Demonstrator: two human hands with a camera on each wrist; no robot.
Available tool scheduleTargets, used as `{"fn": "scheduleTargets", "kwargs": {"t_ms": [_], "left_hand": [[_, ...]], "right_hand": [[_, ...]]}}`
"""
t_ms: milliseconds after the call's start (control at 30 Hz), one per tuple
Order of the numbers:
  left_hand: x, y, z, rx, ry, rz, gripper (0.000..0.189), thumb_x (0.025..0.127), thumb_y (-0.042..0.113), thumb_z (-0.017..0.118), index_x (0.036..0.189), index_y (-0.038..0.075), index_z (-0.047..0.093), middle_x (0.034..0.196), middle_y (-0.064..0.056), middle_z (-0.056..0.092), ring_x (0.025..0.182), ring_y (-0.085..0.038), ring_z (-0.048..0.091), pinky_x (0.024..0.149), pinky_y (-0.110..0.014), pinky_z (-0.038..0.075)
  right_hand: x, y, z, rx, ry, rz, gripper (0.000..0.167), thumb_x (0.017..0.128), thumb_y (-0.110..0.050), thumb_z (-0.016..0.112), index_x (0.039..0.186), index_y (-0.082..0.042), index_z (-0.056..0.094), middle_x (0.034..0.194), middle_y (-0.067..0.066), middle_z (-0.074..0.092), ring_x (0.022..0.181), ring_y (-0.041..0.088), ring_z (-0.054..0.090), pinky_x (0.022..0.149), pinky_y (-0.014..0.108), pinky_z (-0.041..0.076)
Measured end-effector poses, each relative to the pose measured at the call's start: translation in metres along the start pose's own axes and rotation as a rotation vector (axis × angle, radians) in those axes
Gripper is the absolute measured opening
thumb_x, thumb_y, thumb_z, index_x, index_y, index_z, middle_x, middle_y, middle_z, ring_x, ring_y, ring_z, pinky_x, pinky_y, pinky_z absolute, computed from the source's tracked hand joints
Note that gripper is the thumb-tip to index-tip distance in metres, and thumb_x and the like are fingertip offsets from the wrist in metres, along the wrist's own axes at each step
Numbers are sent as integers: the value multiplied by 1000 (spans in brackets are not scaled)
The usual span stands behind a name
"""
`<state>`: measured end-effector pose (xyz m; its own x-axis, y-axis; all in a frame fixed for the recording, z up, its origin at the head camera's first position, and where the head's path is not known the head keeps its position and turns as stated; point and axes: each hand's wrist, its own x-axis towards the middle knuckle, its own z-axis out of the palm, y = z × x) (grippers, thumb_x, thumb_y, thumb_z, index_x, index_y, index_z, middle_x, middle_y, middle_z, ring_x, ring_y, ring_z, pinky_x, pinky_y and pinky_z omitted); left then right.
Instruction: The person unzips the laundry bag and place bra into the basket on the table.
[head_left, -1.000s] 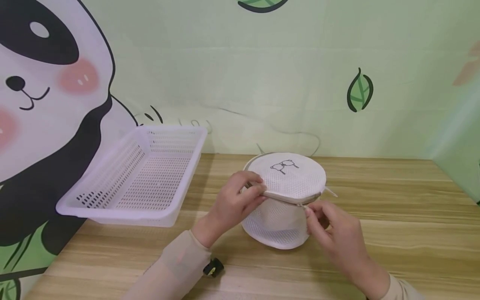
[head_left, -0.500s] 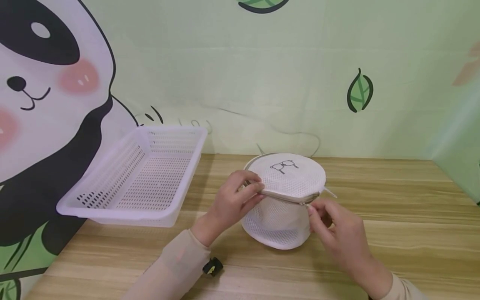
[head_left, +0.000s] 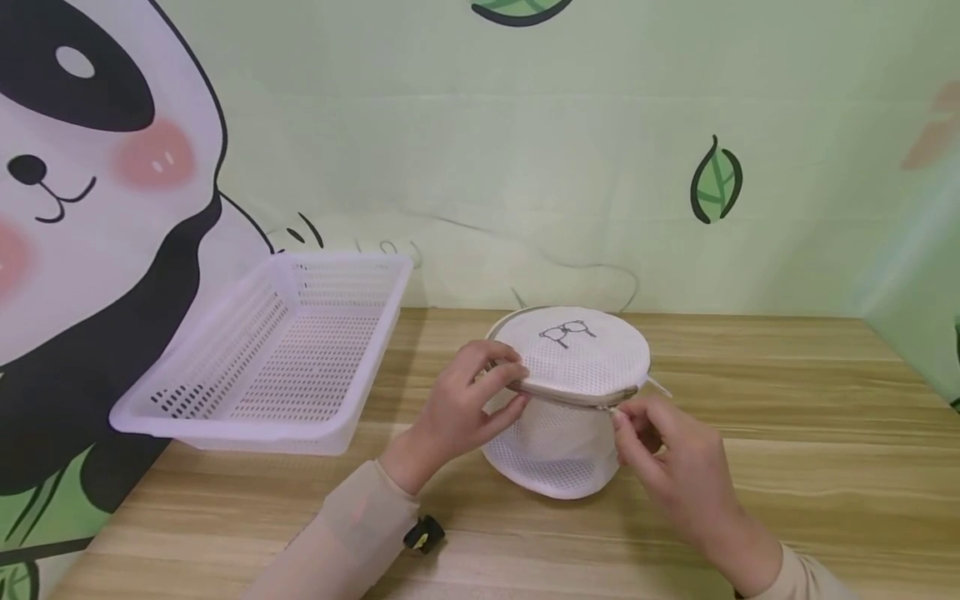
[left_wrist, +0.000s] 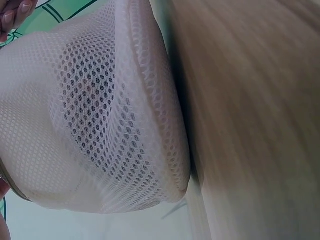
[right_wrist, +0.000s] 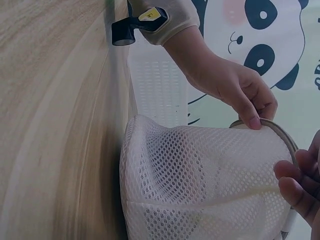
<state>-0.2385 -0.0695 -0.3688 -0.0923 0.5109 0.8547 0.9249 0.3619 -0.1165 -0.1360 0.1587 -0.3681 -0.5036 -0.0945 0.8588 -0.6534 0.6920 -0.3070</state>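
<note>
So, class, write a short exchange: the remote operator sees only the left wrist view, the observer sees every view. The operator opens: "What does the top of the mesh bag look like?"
Observer: The lid bears a dark line drawing.
Operator: What is the right hand holding?
Observer: It pinches a small zipper pull at the lid's near edge.
Operator: Anything else on the table?
Observer: Yes, a pale slotted basket sits to the left of the mesh bag.

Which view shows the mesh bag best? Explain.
Head view: it shows the mesh bag from lid to bottom edge. The left wrist view shows mostly its side, closely; the right wrist view, its side and more tan edging.
</note>
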Motion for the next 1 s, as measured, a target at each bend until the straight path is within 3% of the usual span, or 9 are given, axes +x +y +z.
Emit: {"fn": "scheduleTargets", "kwargs": {"t_ms": [333, 500, 800, 1000], "left_hand": [[3, 3, -3, 9, 13, 9, 24, 86, 29, 64, 98, 8, 63, 103, -11, 61, 92, -23, 59, 82, -33, 52], [7, 8, -5, 18, 15, 11, 28, 88, 35, 61, 100, 9, 63, 104, -12, 61, 93, -24, 59, 79, -32, 51], [15, 20, -6, 33, 39, 80, 27, 87, 34, 63, 101, 10, 61, 104, -12, 61, 93, -24, 58, 75, -30, 49], [18, 28, -5, 41, 57, 111, 29, 82, 31, 69, 100, 9, 62, 102, -11, 62, 94, -24, 60, 81, -33, 51]], "right_hand": [[0, -1, 0, -9, 1, 10, 13, 73, 6, 65, 79, -5, 61, 61, -7, 58, 57, -5, 48, 48, 8, 42], [-1, 0, 0, -13, 4, 13, 13, 73, 5, 65, 79, -5, 61, 61, -7, 57, 56, -5, 47, 48, 8, 41], [-1, -1, 1, 10, -5, 8, 14, 73, 6, 65, 81, -5, 62, 62, -5, 59, 57, -6, 49, 48, 8, 42], [-2, -2, 2, 13, -12, 0, 14, 73, 6, 65, 81, -5, 62, 63, -4, 60, 57, -5, 50, 48, 8, 44]]}}
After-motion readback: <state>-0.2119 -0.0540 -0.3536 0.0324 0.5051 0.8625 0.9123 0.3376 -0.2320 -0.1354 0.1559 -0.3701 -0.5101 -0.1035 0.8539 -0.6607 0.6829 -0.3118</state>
